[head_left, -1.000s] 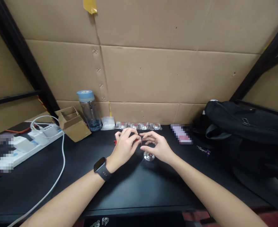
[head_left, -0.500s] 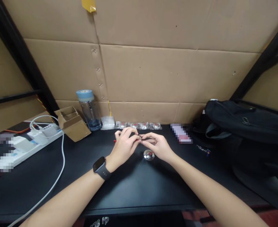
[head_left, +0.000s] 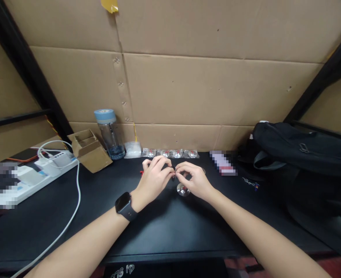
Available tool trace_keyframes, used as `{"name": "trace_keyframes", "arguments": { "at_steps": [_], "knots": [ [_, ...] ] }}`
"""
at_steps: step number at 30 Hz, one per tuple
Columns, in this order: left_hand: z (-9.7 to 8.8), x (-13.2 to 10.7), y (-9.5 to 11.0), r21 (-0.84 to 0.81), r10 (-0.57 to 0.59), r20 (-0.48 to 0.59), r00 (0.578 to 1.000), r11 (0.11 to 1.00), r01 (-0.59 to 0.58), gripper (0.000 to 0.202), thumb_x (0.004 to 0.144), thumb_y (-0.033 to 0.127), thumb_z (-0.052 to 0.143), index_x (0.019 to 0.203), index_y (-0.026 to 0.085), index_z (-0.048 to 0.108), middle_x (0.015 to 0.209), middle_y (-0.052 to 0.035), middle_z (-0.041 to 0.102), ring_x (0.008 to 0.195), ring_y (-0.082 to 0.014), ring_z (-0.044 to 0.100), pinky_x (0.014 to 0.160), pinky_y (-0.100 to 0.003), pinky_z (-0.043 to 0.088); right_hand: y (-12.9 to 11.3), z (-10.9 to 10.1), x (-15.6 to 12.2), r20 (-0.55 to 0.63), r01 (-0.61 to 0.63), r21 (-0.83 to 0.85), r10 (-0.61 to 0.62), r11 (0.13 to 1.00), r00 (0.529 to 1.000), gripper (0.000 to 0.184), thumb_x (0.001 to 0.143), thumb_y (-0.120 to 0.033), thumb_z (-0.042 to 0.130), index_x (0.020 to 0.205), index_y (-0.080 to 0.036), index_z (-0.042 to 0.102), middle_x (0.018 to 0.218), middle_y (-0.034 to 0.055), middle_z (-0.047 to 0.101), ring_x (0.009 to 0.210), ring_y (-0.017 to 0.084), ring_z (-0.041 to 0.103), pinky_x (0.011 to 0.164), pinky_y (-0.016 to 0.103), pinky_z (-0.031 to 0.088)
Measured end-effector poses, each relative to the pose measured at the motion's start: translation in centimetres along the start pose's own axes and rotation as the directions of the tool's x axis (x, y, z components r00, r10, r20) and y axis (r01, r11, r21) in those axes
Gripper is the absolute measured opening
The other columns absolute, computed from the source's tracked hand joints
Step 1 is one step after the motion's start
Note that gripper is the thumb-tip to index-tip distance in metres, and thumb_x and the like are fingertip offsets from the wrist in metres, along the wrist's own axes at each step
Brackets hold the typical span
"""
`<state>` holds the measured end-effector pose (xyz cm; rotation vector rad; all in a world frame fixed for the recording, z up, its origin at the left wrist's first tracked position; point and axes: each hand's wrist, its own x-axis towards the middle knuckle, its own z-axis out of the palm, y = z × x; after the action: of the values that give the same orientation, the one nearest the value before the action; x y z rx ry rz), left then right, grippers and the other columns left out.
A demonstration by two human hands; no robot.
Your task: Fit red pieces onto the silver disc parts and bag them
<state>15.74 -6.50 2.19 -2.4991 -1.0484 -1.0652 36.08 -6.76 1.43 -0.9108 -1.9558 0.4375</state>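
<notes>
My left hand [head_left: 154,178] and my right hand [head_left: 193,178] meet above the middle of the black desk [head_left: 159,227]. Both pinch a tiny dark part [head_left: 173,171] between their fingertips; it is too small to name. A black smartwatch [head_left: 123,205] sits on my left wrist. Just below the hands a round shiny metal disc [head_left: 183,190] lies on the desk. A small red piece [head_left: 141,173] shows behind my left hand.
Along the cardboard back wall lie a row of small bagged metal parts [head_left: 170,153], a white bag [head_left: 132,150], a blue-lidded bottle [head_left: 109,133] and an open carton [head_left: 89,150]. A power strip with white cable [head_left: 57,160] is left; a black backpack [head_left: 304,150] is right.
The two hands have drawn slightly closer together, fingertips now pressed around the tiny part. The view shifted a little; nothing else moved.
</notes>
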Motion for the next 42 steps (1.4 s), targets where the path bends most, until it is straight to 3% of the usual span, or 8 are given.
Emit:
{"name": "trace_keyframes", "arguments": {
  "at_steps": [6, 12, 16, 20, 28, 32, 37, 42],
  "knots": [
    [0.0, 0.0, 0.0, -0.05, 0.002, 0.026, 1.0, 0.999, -0.001, 0.015, 0.102, 0.029, 0.057, 0.096, 0.024, 0.07, 0.114, -0.0064, 0.071, 0.118, -0.025, 0.057, 0.088, -0.043, 0.027, 0.0, -0.1, 0.0, 0.03, -0.02, 0.095, 0.017, 0.995, 0.999, 0.007, 0.089, -0.02, 0.063, 0.084, -0.02, 0.068, 0.108, 0.0077, 0.063, 0.089, 0.018, 0.066, 0.07, 0.027, 0.057],
    [0.3, 0.0, 0.0, -0.133, -0.035, 0.088, 0.996, 0.99, 0.046, 0.014, 0.103, 0.03, 0.055, 0.1, 0.025, 0.067, 0.1, 0.0001, 0.076, 0.101, -0.0185, 0.064, 0.084, -0.04, 0.026, 0.5, 0.1, 0.0, 0.033, -0.106, 0.223, 0.102, 0.969, 0.994, 0.01, 0.09, -0.023, 0.063, 0.082, -0.019, 0.067, 0.115, 0.0094, 0.065, 0.101, 0.02, 0.067, 0.08, 0.03, 0.059],
    [0.8, 0.0, -0.3, -0.203, -0.141, 0.069, 0.988, 0.967, 0.153, 0.007, 0.099, 0.028, 0.062, 0.096, 0.026, 0.069, 0.102, 0.002, 0.077, 0.096, -0.0174, 0.067, 0.084, -0.039, 0.026, 0.7, 0.1, -0.1, 0.102, -0.217, 0.418, 0.191, 0.882, 0.976, 0.014, 0.09, -0.032, 0.069, 0.089, -0.019, 0.067, 0.125, 0.0103, 0.065, 0.099, 0.02, 0.072, 0.092, 0.037, 0.059],
    [0.9, 0.1, -0.5, -0.257, -0.227, 0.092, 0.97, 0.935, 0.243, 0.007, 0.096, 0.028, 0.065, 0.093, 0.025, 0.069, 0.1, 0.0009, 0.078, 0.096, -0.019, 0.067, 0.085, -0.038, 0.029, 0.8, 0.2, -0.3, 0.195, -0.264, 0.53, 0.187, 0.806, 0.963, 0.029, 0.078, -0.031, 0.083, 0.097, -0.02, 0.065, 0.136, 0.0111, 0.061, 0.104, 0.022, 0.073, 0.093, 0.04, 0.06],
    [0.5, 0.2, -0.4, -0.354, -0.233, 0.158, 0.959, 0.894, 0.276, 0.008, 0.095, 0.028, 0.066, 0.094, 0.028, 0.074, 0.105, 0.0012, 0.077, 0.101, -0.0202, 0.068, 0.087, -0.038, 0.036, 1.5, 0.6, -0.2, 0.179, -0.283, 0.565, 0.22, 0.775, 0.959, 0.039, 0.072, -0.031, 0.088, 0.099, -0.021, 0.062, 0.127, 0.0094, 0.064, 0.103, 0.023, 0.073, 0.095, 0.041, 0.06],
    [0.5, 0.2, -0.5, -0.379, -0.212, 0.146, 0.966, 0.89, 0.252, 0.01, 0.094, 0.028, 0.066, 0.094, 0.029, 0.076, 0.104, -0.0002, 0.077, 0.104, -0.0212, 0.068, 0.088, -0.039, 0.041, 1.4, 0.3, -0.1, 0.148, -0.279, 0.544, 0.237, 0.791, 0.96, 0.041, 0.07, -0.034, 0.089, 0.098, -0.02, 0.062, 0.13, 0.0104, 0.062, 0.102, 0.023, 0.074, 0.093, 0.041, 0.061],
    [0.8, 0.2, -0.8, -0.441, -0.27, 0.138, 0.953, 0.845, 0.303, 0.01, 0.092, 0.027, 0.068, 0.099, 0.027, 0.075, 0.106, -0.0034, 0.077, 0.105, -0.0222, 0.068, 0.09, -0.039, 0.048, 1.2, 0.3, -0.1, 0.127, -0.256, 0.522, 0.222, 0.814, 0.967, 0.04, 0.07, -0.034, 0.089, 0.097, -0.02, 0.062, 0.13, 0.0105, 0.063, 0.098, 0.021, 0.074, 0.09, 0.039, 0.062],
    [0.8, 0.2, -0.7, -0.416, -0.29, 0.145, 0.946, 0.85, 0.324, 0.007, 0.092, 0.025, 0.067, 0.094, 0.027, 0.074, 0.104, -0.0017, 0.076, 0.105, -0.0221, 0.066, 0.09, -0.039, 0.046, 1.0, 0.5, -0.1, 0.085, -0.217, 0.485, 0.201, 0.847, 0.976, 0.037, 0.072, -0.032, 0.088, 0.096, -0.02, 0.062, 0.129, 0.0103, 0.064, 0.101, 0.022, 0.073, 0.088, 0.037, 0.061]
  ]
}}
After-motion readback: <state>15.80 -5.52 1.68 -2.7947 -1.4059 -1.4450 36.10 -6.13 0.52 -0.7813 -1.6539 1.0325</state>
